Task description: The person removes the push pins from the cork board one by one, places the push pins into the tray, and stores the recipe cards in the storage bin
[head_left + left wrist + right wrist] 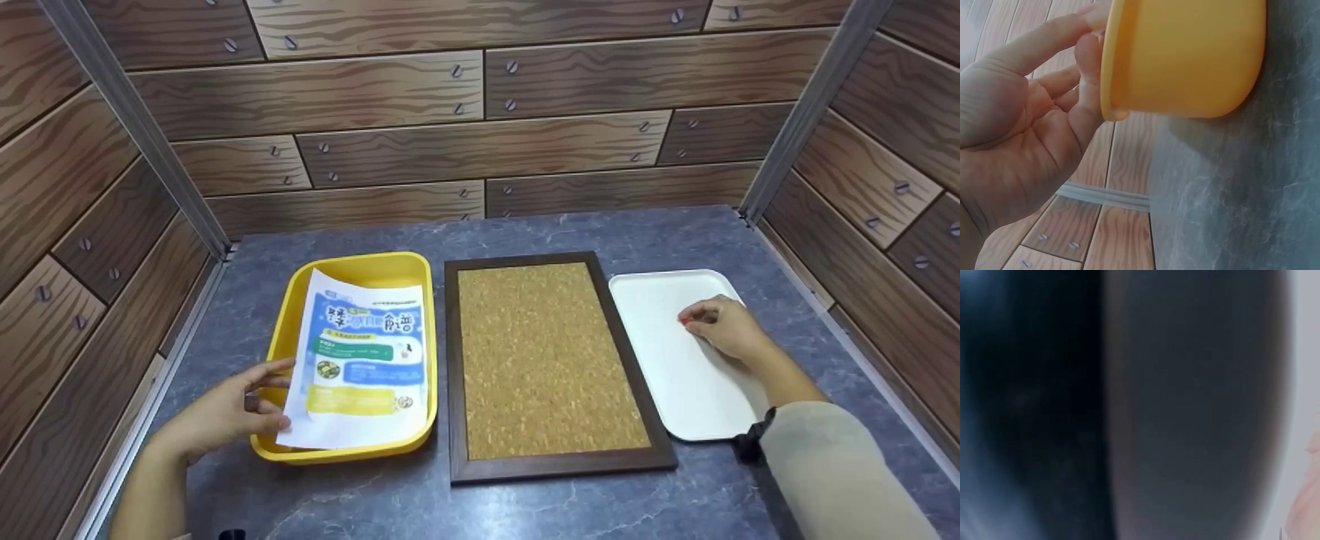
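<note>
On the left, a printed sheet of paper (360,375) with blue, green and yellow blocks lies on top of a yellow tray (349,454). My left hand (232,409) is at the tray's left side with fingers spread; thumb and index finger are apart at the paper's left edge. Its fingertips are partly hidden by the tray rim (1109,67) in the left wrist view. Over a white tray (660,360) at the right, my right hand (727,328) pinches a small red thing (685,321), too small to identify. Dark blur fills most of the right wrist view.
Between the two trays lies a cork board (547,360) in a dark brown frame. All stand on a dark marbled table (540,517). Wood-patterned panels (480,82) rise at the back and both sides. A small black object (232,534) shows at the bottom edge.
</note>
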Demonstrator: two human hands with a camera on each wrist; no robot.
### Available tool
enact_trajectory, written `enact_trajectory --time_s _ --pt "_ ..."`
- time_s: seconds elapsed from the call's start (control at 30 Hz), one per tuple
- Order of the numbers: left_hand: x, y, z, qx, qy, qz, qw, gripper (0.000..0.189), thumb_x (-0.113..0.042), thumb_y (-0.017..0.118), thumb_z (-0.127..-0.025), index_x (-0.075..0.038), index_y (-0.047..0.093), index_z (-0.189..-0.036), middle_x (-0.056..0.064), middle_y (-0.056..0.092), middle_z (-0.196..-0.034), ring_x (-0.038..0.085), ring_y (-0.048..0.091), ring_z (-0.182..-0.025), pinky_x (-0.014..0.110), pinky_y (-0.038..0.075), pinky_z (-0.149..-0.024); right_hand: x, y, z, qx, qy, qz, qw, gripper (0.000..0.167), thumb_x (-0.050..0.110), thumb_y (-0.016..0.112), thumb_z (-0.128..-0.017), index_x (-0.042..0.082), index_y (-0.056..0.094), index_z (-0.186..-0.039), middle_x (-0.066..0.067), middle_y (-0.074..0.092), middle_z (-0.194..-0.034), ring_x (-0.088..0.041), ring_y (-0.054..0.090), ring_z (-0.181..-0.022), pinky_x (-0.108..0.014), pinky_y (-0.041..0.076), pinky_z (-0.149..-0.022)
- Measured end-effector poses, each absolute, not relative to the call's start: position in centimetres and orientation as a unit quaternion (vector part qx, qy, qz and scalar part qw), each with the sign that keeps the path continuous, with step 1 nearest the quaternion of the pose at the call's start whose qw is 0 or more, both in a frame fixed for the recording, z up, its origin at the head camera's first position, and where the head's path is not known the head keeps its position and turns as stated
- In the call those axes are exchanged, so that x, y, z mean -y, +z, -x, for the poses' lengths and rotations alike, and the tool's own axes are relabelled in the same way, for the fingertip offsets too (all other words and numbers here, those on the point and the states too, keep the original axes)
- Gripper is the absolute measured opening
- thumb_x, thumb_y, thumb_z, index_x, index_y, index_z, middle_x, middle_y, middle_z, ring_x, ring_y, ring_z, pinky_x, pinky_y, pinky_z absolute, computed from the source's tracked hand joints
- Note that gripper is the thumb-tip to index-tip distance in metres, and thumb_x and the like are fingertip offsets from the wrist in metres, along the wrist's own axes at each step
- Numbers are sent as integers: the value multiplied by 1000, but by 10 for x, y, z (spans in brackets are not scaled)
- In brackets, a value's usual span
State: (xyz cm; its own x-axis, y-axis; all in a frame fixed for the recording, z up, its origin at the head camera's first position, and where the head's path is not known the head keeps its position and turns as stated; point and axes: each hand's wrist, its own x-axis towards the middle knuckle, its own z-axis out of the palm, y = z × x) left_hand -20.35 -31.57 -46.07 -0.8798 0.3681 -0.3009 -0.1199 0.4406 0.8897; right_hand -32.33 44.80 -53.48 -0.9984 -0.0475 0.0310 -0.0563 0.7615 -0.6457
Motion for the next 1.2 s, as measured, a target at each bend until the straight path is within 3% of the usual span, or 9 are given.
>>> enact_trajectory --time_s 0.4,0.63,0.77,0.87,1.07,1.13,1.2 --pt "321 -460 205 -830 502 -104 219 87 -7 83 -93 7 35 -164 33 52 -150 17 66 -98 24 60 -78 -450 -530 320 939 341 -39 -7 21 5 72 -102 -4 77 -120 -25 66 -117 -17 60 -98 -16 45 -76" --pt "322 -463 204 -836 495 -109 211 82 -7 82 -93 7 41 -162 30 53 -146 14 65 -95 23 60 -77 -453 -524 316 922 383 -34 -42 31 5 71 -102 -8 70 -130 -32 65 -132 0 59 -98 -15 51 -75" --pt "322 -463 205 -836 492 -121 209 79 -8 82 -94 6 42 -162 32 53 -147 14 65 -96 22 60 -77 -459 -517 313 922 378 -20 -79 40 16 71 -105 -2 66 -140 -31 64 -144 -11 65 -114 -20 54 -79" --pt "322 -462 205 -833 497 -120 212 78 -9 81 -96 4 43 -162 32 52 -150 15 66 -100 22 61 -81 -464 -513 310 919 379 -19 -107 47 22 72 -106 1 62 -147 -31 59 -151 -21 64 -124 -22 56 -83" --pt "317 -457 204 -824 514 -120 207 77 -14 82 -96 0 45 -162 33 47 -158 27 65 -122 26 63 -92 -473 -506 301 878 449 -15 -163 63 21 73 -105 -1 48 -158 -33 43 -164 5 60 -110 -22 58 -90" --pt "313 -454 204 -822 518 -122 203 76 -16 83 -96 -1 46 -162 32 44 -162 35 61 -131 26 63 -95 -473 -502 298 868 463 -21 -180 67 20 73 -104 -2 44 -160 -33 39 -166 7 59 -111 -22 58 -95" --pt "307 -451 203 -821 521 -118 199 76 -17 83 -96 -3 47 -161 31 43 -164 42 55 -139 28 62 -98 -472 -497 296 866 460 -32 -194 69 22 72 -105 -3 41 -162 -33 37 -166 -1 60 -119 -26 59 -101"
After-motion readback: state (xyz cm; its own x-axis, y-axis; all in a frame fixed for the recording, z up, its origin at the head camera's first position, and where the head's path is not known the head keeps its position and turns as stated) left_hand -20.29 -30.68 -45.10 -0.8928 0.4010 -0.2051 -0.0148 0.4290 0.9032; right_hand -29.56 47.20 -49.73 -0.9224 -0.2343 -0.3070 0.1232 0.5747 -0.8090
